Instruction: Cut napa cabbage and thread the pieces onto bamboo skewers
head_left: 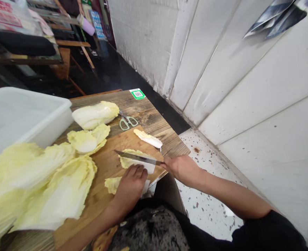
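White panelled wall [195,69] stands at the right side, and beside it one wooden tabletop [159,122] carries the things. At its far corner is placed a green-bordered code card [137,94]. On the cutting board [105,158], near the person's body, lies a cabbage leaf [128,162], and the knife [138,158] extends across it with the tip toward the left. The right hand [182,169] has its grip closed around the knife handle. The left hand [133,181] is placed with bent fingers at the near edge of this leaf; I cannot tell if its grip pinches the leaf. One smaller piece [113,184] is partly covered by this hand. Beyond the knife lies a narrow leaf [148,138]. Several large leaves [57,193] are gathered at the left, overlapping the board. Behind them are a white tub [52,122], a cabbage head [95,115] and, just beside this head, scissors [124,117] with pale green handles.
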The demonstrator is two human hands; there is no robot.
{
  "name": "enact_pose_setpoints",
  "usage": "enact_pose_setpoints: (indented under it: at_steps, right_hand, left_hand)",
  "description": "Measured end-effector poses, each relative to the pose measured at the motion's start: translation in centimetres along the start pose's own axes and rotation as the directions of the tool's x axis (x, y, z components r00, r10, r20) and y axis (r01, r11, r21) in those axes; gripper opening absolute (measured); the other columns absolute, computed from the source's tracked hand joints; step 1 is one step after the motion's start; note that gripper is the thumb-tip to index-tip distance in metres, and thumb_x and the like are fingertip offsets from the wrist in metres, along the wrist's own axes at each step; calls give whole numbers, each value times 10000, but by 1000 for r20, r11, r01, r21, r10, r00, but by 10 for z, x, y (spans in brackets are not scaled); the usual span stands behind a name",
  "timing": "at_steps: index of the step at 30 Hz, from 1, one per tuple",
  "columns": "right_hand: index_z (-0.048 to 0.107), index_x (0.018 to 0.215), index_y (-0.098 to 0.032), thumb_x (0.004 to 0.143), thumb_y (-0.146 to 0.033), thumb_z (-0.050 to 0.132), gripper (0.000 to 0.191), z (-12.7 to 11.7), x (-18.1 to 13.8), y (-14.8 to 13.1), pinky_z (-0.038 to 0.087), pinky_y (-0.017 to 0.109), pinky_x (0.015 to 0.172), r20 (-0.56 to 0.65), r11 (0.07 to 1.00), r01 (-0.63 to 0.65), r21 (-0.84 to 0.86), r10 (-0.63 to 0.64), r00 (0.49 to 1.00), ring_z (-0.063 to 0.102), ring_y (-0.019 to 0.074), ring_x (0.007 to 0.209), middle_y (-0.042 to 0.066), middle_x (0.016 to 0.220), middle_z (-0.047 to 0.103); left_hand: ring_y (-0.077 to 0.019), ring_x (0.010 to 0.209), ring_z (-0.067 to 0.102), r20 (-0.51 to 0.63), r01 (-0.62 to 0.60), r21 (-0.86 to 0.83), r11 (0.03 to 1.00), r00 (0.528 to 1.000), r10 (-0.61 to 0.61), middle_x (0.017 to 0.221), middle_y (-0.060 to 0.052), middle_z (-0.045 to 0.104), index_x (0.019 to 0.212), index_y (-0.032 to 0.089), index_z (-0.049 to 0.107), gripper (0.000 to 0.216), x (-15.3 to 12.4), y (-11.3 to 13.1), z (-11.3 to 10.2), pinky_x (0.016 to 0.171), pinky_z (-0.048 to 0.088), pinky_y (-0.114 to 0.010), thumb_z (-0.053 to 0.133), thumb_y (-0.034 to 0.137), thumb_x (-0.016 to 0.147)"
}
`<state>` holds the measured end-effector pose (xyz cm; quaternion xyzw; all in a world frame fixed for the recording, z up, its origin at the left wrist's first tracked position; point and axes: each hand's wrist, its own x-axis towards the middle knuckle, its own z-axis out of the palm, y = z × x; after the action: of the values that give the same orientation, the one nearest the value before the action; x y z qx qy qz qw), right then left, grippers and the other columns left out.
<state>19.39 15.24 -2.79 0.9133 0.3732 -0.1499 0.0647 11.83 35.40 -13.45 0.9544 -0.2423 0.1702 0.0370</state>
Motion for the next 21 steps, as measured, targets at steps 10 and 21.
enact_pose_setpoints:
  at_steps: [10,21]
  right_hand:
    - [612,1019,-133,1048,-398,363,365,3,40,-21,485,287,618,-1,1000,11,1,-11,1000,723,244,822,140,875,744]
    - [657,1025,-154,1036,-435,392,387,-7,32,14,476,267,684,-15,998,-66,-12,66,998,721,232,863,125,950,752]
  left_hand:
    - [-295,983,645,9,-18,-48,999,1000,19,1070,-189,734,1024,44,708,381,-6,0,12,939,526,-433,437,-32,766]
    - [-283,947,647,46,-17,-40,999,999,19,1005,-170,731,1031,63,689,287,-14,-15,-23,1010,445,-468,477,16,843]
